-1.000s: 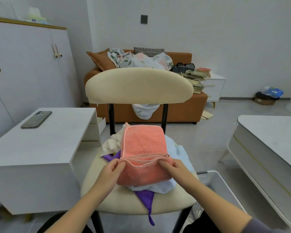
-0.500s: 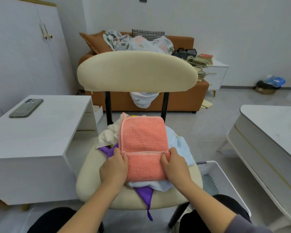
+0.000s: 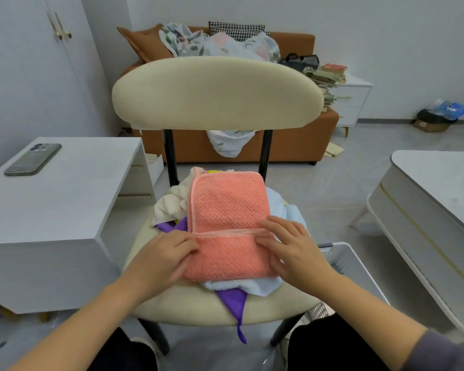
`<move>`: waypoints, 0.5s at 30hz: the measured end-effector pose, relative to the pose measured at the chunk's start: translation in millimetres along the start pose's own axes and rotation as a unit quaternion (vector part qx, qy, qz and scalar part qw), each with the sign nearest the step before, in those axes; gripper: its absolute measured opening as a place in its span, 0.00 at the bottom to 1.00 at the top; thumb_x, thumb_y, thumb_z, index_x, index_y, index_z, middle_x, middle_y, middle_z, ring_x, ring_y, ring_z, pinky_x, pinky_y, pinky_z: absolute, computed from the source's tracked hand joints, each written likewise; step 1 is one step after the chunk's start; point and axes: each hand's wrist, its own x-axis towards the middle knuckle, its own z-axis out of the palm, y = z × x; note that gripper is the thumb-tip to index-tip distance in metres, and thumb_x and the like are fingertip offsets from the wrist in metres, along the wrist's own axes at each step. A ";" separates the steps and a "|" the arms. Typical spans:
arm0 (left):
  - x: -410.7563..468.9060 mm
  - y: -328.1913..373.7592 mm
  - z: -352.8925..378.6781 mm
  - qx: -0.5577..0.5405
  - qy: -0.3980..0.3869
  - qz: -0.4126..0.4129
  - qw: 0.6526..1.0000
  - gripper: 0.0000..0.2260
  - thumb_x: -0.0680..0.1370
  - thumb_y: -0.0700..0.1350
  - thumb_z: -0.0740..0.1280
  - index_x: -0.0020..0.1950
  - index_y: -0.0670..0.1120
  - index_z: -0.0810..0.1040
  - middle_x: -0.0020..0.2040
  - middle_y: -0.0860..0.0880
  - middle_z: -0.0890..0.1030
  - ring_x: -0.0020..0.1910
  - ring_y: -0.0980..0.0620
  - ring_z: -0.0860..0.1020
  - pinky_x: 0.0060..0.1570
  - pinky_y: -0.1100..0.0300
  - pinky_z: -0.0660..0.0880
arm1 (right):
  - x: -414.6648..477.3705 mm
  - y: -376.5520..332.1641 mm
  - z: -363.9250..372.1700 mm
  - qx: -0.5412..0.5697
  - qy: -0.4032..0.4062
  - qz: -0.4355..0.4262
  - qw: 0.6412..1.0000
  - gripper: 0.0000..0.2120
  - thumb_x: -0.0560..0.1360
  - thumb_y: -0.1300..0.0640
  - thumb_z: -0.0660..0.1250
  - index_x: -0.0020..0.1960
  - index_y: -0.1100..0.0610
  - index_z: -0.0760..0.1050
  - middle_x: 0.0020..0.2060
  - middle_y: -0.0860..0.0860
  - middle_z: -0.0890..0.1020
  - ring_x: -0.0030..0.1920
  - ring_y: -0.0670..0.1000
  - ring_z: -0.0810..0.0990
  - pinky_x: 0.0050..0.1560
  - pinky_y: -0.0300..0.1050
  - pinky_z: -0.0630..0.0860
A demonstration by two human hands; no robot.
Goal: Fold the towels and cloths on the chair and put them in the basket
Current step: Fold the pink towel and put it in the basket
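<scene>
Left grip and right grip lie with fingers laid out on the coral towel, pressing its folded flap and clasping nothing. Towel sits between the grips atop the chair pile, judged nearly folded. Purple cloth and pale blue towel beneath, and all transfers to the basket beside the right grip, remain.

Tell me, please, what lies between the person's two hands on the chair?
In the head view, the folded coral towel lies between the left hand and right hand; its hemmed edge runs from one to the other.

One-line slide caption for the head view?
Left hand and right hand press a folded orange towel onto the cloth pile on the chair, basket alongside.
</scene>
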 end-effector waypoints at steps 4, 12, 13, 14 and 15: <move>-7.0 1.8 -2.1 -0.032 -0.019 -0.019 0.999 0.17 0.73 0.60 0.63 0.48 0.48 0.80 0.52 0.53 0.81 0.51 0.57 0.76 0.51 0.64 0.70 | -4.1 2.5 -3.1 0.042 -0.070 0.012 0.997 0.18 0.69 0.56 0.62 0.57 0.54 0.79 0.70 0.52 0.71 0.71 0.55 0.67 0.66 0.51 0.65; -8.2 4.0 14.5 -0.165 0.044 -0.137 0.976 0.11 0.70 0.55 0.64 0.39 0.49 0.79 0.48 0.62 0.76 0.49 0.61 0.76 0.48 0.55 0.72 | -9.7 -3.5 5.9 0.142 -0.050 0.059 0.987 0.17 0.72 0.59 0.60 0.60 0.56 0.76 0.67 0.53 0.72 0.67 0.54 0.70 0.59 0.53 0.72; -8.8 3.6 14.9 -0.168 0.046 -0.139 0.975 0.11 0.71 0.55 0.64 0.39 0.49 0.79 0.48 0.62 0.76 0.48 0.61 0.76 0.48 0.55 0.72 | -9.5 -4.1 5.7 0.147 -0.048 0.066 0.986 0.17 0.72 0.59 0.60 0.60 0.56 0.76 0.67 0.53 0.72 0.67 0.54 0.71 0.59 0.53 0.72; -9.6 3.1 15.2 -0.170 0.044 -0.140 0.975 0.11 0.72 0.55 0.64 0.39 0.49 0.79 0.48 0.62 0.76 0.48 0.61 0.76 0.48 0.55 0.72 | -9.4 -5.1 5.3 0.152 -0.045 0.073 0.985 0.17 0.72 0.59 0.60 0.60 0.56 0.76 0.67 0.53 0.72 0.66 0.53 0.71 0.58 0.53 0.72; -10.1 2.7 16.0 -0.170 0.042 -0.141 0.974 0.11 0.73 0.54 0.63 0.39 0.48 0.79 0.48 0.61 0.76 0.49 0.60 0.76 0.48 0.54 0.72 | -9.8 -6.0 5.2 0.156 -0.043 0.078 0.984 0.17 0.72 0.59 0.60 0.60 0.56 0.77 0.67 0.52 0.71 0.66 0.53 0.71 0.58 0.52 0.72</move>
